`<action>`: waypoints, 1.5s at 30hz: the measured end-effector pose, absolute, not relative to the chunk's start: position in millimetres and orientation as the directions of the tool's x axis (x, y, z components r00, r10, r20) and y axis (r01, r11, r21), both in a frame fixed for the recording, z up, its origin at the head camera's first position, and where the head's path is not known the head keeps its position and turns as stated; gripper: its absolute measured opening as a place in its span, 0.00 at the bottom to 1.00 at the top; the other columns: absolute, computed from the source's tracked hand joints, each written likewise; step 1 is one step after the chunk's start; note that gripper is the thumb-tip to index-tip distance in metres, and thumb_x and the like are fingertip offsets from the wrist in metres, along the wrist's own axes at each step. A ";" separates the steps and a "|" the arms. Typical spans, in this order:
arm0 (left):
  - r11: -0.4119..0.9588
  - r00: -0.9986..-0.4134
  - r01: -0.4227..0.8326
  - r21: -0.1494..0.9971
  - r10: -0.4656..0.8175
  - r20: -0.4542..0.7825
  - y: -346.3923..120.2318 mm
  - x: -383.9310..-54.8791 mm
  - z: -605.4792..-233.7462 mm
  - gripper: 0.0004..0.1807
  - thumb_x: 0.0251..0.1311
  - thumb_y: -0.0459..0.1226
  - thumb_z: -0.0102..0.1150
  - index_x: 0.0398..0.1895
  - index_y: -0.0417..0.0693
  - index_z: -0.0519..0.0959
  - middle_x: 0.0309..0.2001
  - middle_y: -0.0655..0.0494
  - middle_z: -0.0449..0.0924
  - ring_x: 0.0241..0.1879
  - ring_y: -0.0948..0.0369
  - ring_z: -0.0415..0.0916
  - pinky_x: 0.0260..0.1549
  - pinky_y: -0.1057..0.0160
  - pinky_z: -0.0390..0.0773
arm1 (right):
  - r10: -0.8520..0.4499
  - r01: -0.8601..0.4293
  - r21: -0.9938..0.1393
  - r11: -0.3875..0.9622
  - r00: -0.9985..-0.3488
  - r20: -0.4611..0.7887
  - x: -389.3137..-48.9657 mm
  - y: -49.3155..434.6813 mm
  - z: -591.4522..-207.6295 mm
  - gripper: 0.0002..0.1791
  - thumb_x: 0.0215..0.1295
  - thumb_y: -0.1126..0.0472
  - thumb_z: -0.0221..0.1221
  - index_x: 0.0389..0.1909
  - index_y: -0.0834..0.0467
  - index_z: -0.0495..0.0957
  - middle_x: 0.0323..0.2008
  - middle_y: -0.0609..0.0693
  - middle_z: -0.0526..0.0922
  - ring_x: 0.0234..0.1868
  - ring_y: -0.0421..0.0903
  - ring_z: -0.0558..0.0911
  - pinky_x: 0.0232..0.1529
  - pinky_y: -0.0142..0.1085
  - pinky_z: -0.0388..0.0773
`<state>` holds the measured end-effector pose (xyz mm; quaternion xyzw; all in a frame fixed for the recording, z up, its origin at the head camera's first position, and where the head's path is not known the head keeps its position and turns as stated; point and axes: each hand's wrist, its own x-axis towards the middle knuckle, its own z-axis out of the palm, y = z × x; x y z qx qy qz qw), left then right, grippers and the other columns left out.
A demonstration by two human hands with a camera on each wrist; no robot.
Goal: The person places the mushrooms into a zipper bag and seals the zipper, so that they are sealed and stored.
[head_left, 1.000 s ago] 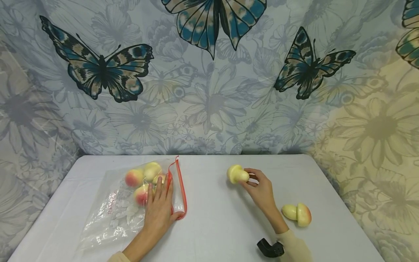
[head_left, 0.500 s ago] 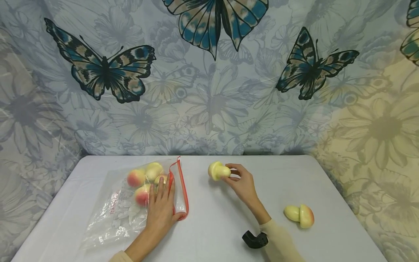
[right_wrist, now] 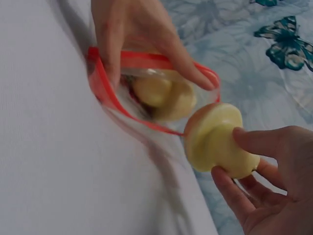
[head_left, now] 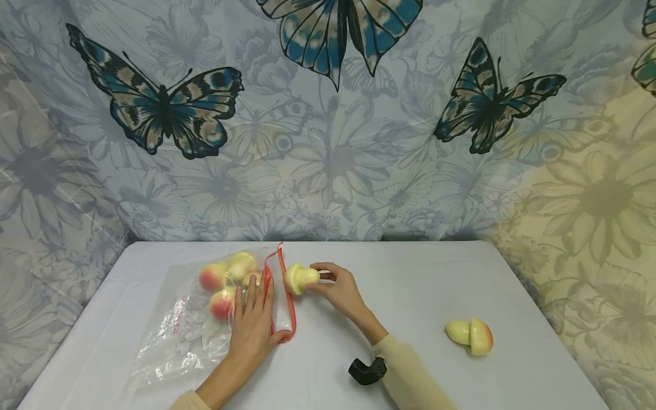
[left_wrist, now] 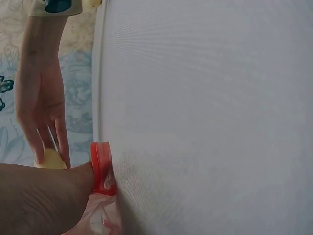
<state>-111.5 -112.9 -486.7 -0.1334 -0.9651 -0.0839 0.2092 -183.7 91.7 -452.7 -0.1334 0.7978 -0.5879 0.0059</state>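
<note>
My right hand [head_left: 342,291] pinches a toy mushroom [head_left: 302,278] by its pale yellow stem. The cap points left, at the mouth of a clear plastic zip bag [head_left: 169,341] with a red rim. In the right wrist view the mushroom [right_wrist: 215,142] is level with the bag's opening, cap foremost. My left hand [head_left: 251,336] lies over the bag near the mouth, fingers stretched out and thumb spread at the rim, which gapes. Inside the bag are several similar mushrooms [head_left: 212,277], yellow with reddish caps. The left wrist view shows the red rim [left_wrist: 101,169] beside the left hand.
Another toy mushroom [head_left: 470,336] lies on its side at the right of the white table [head_left: 410,302]. A black curved device [head_left: 367,371] sits by the right sleeve. Behind the table hangs a butterfly-print cloth [head_left: 338,171].
My right hand has carried the mushroom leftward from the middle of the table to the bag's mouth. The left hand has stayed on the bag.
</note>
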 end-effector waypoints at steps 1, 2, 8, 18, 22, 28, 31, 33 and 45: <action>0.950 -0.879 0.293 0.107 0.223 0.422 -112.5 -111.4 -486.2 0.68 0.24 0.56 0.80 0.71 0.31 0.59 0.74 0.38 0.55 0.74 0.41 0.48 0.69 0.39 0.46 | -0.234 -0.211 -0.939 0.273 -0.961 0.148 -183.8 88.1 -453.4 0.23 0.54 0.64 0.71 0.52 0.61 0.81 0.52 0.56 0.82 0.49 0.55 0.84 0.42 0.36 0.83; 0.950 -0.880 0.293 0.111 0.223 0.419 -112.1 -111.3 -485.7 0.68 0.25 0.56 0.80 0.71 0.31 0.59 0.74 0.38 0.55 0.74 0.41 0.48 0.69 0.39 0.46 | -0.246 -0.214 -0.939 0.270 -0.958 0.148 -183.8 84.7 -453.9 0.23 0.54 0.64 0.71 0.52 0.62 0.81 0.52 0.57 0.82 0.49 0.56 0.84 0.42 0.36 0.83; 0.951 -0.890 0.285 0.119 0.217 0.402 -110.2 -111.7 -484.6 0.67 0.27 0.55 0.80 0.72 0.32 0.59 0.75 0.39 0.52 0.74 0.41 0.46 0.70 0.39 0.44 | -0.268 -0.241 -0.937 0.253 -0.948 0.172 -183.1 66.3 -450.4 0.23 0.56 0.67 0.69 0.53 0.67 0.79 0.52 0.61 0.81 0.49 0.59 0.84 0.43 0.39 0.83; 0.948 -0.871 0.301 0.103 0.230 0.434 -108.7 -112.0 -486.6 0.70 0.23 0.54 0.81 0.72 0.32 0.57 0.74 0.39 0.54 0.74 0.41 0.47 0.69 0.38 0.46 | -0.169 -0.232 -0.941 0.246 -0.966 0.194 -194.7 57.3 -473.0 0.21 0.54 0.65 0.71 0.49 0.68 0.82 0.48 0.60 0.84 0.45 0.55 0.85 0.42 0.35 0.83; 0.953 -0.879 0.294 0.078 0.237 0.414 -110.4 -110.6 -487.1 0.67 0.26 0.56 0.79 0.72 0.32 0.59 0.75 0.40 0.52 0.74 0.41 0.46 0.69 0.38 0.45 | -0.115 -0.237 -0.944 0.228 -0.970 0.216 -193.9 49.3 -477.0 0.20 0.52 0.66 0.72 0.46 0.67 0.82 0.44 0.59 0.85 0.43 0.55 0.85 0.40 0.32 0.83; 0.957 -0.880 0.285 0.060 0.236 0.411 -112.9 -109.2 -487.1 0.66 0.27 0.57 0.79 0.71 0.33 0.61 0.76 0.41 0.50 0.74 0.41 0.48 0.70 0.39 0.44 | -0.089 -0.262 -0.940 0.219 -0.965 0.248 -192.8 33.9 -476.5 0.17 0.52 0.65 0.72 0.43 0.65 0.83 0.40 0.57 0.86 0.42 0.53 0.86 0.39 0.29 0.82; 0.953 -0.878 0.294 0.071 0.239 0.415 -112.3 -109.5 -487.0 0.64 0.28 0.56 0.79 0.71 0.33 0.62 0.76 0.41 0.49 0.73 0.40 0.48 0.69 0.38 0.45 | -0.051 -0.253 -0.939 0.232 -0.967 0.249 -194.7 31.8 -477.3 0.16 0.51 0.66 0.73 0.42 0.64 0.85 0.38 0.57 0.87 0.40 0.52 0.87 0.36 0.28 0.82; 0.954 -0.877 0.293 0.064 0.241 0.415 -112.1 -109.5 -487.3 0.64 0.28 0.56 0.79 0.70 0.33 0.62 0.76 0.40 0.50 0.73 0.40 0.49 0.69 0.37 0.45 | -0.040 -0.241 -0.942 0.234 -0.970 0.239 -195.9 32.2 -478.4 0.16 0.50 0.65 0.73 0.41 0.64 0.85 0.38 0.57 0.87 0.40 0.52 0.87 0.34 0.28 0.82; 0.953 -0.859 0.300 0.037 0.253 0.445 -112.1 -110.7 -488.0 0.65 0.27 0.58 0.78 0.71 0.33 0.62 0.75 0.39 0.52 0.73 0.40 0.50 0.68 0.36 0.47 | -0.037 -0.276 -0.921 0.276 -0.960 0.276 -196.3 28.9 -478.6 0.14 0.52 0.65 0.72 0.39 0.65 0.86 0.35 0.57 0.87 0.37 0.50 0.87 0.35 0.28 0.81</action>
